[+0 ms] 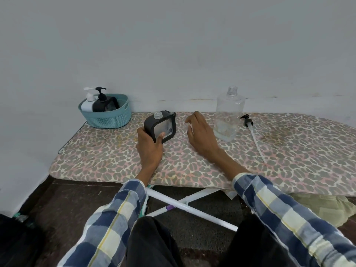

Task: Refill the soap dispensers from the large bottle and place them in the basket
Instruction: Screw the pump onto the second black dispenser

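Black dispenser [160, 126] gripped in left hand [149, 145] fingers [161, 136].

Teal basket [105, 117], leopard-print board cover [289, 147], blue plaid sleeves [285, 211], black-framed dispenser [160, 126]

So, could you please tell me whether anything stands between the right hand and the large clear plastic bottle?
Nothing visible does. The right hand hovers open over the leopard-print board, just left of the large clear plastic bottle, with only bare cover between them. The black pump head lies on the bottle's far side, out of the way.
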The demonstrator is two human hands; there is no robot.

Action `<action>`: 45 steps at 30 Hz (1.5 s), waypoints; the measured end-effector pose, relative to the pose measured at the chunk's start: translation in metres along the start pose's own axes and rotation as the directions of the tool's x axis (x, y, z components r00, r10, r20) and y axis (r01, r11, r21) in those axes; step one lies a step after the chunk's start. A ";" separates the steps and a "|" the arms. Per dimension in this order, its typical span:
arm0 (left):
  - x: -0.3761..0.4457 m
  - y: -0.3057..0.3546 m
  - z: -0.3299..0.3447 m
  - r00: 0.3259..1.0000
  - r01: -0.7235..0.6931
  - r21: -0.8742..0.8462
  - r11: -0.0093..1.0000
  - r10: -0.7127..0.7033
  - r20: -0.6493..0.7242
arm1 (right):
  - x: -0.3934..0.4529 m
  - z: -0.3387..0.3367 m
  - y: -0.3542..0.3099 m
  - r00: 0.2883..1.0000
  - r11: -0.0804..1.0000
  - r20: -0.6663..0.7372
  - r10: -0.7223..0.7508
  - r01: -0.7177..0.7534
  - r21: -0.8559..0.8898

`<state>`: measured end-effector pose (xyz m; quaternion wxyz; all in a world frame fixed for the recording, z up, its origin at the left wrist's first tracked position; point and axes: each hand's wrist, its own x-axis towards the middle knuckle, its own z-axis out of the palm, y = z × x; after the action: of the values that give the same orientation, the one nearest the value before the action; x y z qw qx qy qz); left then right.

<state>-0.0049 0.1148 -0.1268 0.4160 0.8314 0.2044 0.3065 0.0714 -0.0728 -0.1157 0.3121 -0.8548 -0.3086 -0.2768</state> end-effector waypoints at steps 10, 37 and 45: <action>0.002 -0.003 0.003 1.000 -0.006 0.023 1.000 0.007 -0.011 | 0.077 0.067 -0.005 0.898 0.943 0.325 0.297 -0.330 0.050; 0.004 -0.013 0.006 0.981 -0.196 -0.042 0.980 0.195 -0.023 | 0.052 -0.003 -0.041 0.881 0.661 -0.121 0.458 -0.246 0.709; 0.005 -0.018 0.008 0.978 -0.206 -0.028 0.978 0.205 -0.023 | 0.054 -0.027 -0.036 0.874 0.756 -0.248 0.417 -0.182 0.629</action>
<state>0.0026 0.1236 -0.1428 0.3925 0.8386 0.1170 0.3592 0.0738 -0.0508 -0.0493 0.6543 -0.6857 -0.1697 -0.2701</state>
